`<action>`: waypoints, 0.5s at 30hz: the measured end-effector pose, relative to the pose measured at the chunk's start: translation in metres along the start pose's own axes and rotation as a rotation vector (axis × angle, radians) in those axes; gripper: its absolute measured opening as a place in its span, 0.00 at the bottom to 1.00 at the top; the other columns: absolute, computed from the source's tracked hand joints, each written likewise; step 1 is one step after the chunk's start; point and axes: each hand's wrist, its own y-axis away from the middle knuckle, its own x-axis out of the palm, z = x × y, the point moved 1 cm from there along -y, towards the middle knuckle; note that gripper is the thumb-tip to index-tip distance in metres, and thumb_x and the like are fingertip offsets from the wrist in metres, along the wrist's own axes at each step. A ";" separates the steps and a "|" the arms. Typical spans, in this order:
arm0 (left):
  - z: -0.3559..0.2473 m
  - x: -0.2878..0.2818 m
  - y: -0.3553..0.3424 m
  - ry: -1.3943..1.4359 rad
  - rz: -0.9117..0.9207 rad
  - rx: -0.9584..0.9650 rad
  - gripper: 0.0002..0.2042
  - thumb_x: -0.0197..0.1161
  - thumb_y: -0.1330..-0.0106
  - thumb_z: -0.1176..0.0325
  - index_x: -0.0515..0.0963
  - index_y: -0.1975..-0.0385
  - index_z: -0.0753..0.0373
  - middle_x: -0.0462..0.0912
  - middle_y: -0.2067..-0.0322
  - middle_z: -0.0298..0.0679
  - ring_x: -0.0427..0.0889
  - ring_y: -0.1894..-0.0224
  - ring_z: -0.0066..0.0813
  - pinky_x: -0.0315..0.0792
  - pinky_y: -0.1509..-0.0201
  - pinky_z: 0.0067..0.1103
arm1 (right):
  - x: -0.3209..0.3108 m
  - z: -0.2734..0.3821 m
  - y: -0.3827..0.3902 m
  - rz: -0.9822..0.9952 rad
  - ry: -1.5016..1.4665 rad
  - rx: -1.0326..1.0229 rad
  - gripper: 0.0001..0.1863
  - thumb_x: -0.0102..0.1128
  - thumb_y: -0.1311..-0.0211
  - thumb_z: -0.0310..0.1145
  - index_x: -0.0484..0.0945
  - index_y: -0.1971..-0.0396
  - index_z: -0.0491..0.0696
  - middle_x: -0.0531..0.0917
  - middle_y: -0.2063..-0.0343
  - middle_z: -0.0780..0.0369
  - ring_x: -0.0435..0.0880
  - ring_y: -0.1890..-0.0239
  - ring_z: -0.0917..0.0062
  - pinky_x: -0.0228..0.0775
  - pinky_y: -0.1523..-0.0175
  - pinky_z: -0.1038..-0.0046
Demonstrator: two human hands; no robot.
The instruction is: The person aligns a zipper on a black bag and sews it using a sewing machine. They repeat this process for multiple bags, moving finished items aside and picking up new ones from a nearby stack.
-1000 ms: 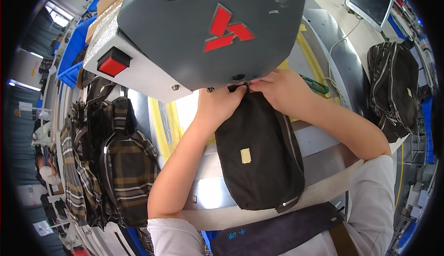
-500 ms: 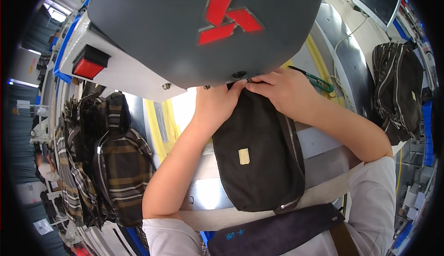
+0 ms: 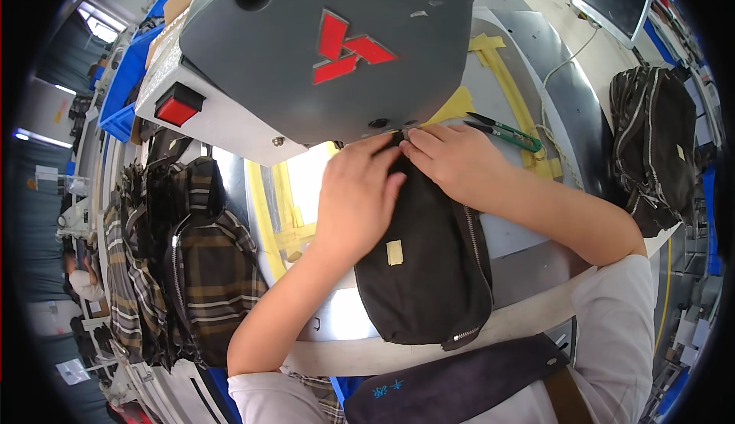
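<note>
Centre of frame: black pouch (image 3: 425, 263) lying on the metal bench (image 3: 536, 233), its upper edge tucked under the grey sewing machine head (image 3: 321, 49). Left hand (image 3: 360, 194) lies flat on the pouch, fingers (image 3: 375, 156) extended and pressing the fabric, not gripping. Right hand (image 3: 452, 160) pinches the pouch's top edge with curled fingers beside the needle area. Green snips (image 3: 505, 132) just right of the right hand. Plaid bags (image 3: 191, 271) at lower left; dark bags (image 3: 651, 148) at right
</note>
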 end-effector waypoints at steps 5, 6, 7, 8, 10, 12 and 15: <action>0.007 0.009 -0.002 0.129 0.130 -0.024 0.19 0.68 0.44 0.70 0.75 0.53 0.67 0.79 0.51 0.44 0.78 0.49 0.45 0.74 0.46 0.32 | 0.005 -0.002 0.001 -0.066 -0.066 0.048 0.15 0.56 0.48 0.29 0.79 0.58 0.44 0.80 0.57 0.60 0.82 0.57 0.70 0.76 0.55 0.70; 0.010 0.008 -0.003 0.132 0.132 -0.021 0.19 0.68 0.44 0.69 0.75 0.53 0.67 0.78 0.51 0.44 0.78 0.49 0.45 0.74 0.46 0.32 | 0.004 -0.004 0.000 -0.079 -0.088 0.066 0.15 0.57 0.48 0.28 0.79 0.58 0.45 0.80 0.58 0.60 0.82 0.58 0.70 0.76 0.56 0.70; 0.010 0.007 -0.003 0.132 0.135 -0.022 0.19 0.68 0.44 0.69 0.75 0.53 0.67 0.78 0.50 0.44 0.78 0.49 0.45 0.74 0.46 0.32 | 0.004 -0.004 0.000 -0.094 -0.114 0.081 0.15 0.58 0.49 0.27 0.79 0.58 0.46 0.81 0.59 0.61 0.82 0.59 0.70 0.76 0.57 0.70; 0.009 0.006 -0.003 0.122 0.141 -0.009 0.20 0.68 0.45 0.69 0.75 0.53 0.67 0.78 0.50 0.44 0.78 0.49 0.45 0.75 0.47 0.32 | 0.003 -0.004 -0.001 -0.153 -0.149 0.136 0.13 0.59 0.49 0.27 0.78 0.61 0.47 0.80 0.62 0.62 0.82 0.61 0.71 0.75 0.59 0.69; 0.006 0.002 -0.004 0.108 0.149 0.015 0.20 0.68 0.45 0.69 0.75 0.53 0.67 0.78 0.50 0.44 0.78 0.49 0.44 0.75 0.47 0.32 | 0.001 -0.006 -0.004 -0.263 -0.218 0.246 0.09 0.60 0.49 0.28 0.78 0.66 0.48 0.79 0.68 0.64 0.81 0.66 0.72 0.74 0.63 0.69; 0.009 0.003 -0.003 0.117 0.160 0.036 0.20 0.68 0.46 0.69 0.75 0.53 0.67 0.77 0.49 0.44 0.78 0.49 0.44 0.75 0.47 0.32 | 0.002 -0.010 -0.005 -0.217 -0.366 0.426 0.08 0.62 0.48 0.28 0.77 0.66 0.48 0.80 0.69 0.64 0.82 0.67 0.71 0.74 0.64 0.68; 0.012 0.007 -0.001 0.124 0.167 0.054 0.20 0.67 0.46 0.69 0.75 0.53 0.67 0.77 0.49 0.43 0.78 0.49 0.43 0.74 0.47 0.32 | -0.006 -0.015 -0.011 -0.081 -0.555 0.637 0.08 0.63 0.47 0.29 0.78 0.66 0.47 0.81 0.74 0.64 0.82 0.70 0.71 0.74 0.65 0.68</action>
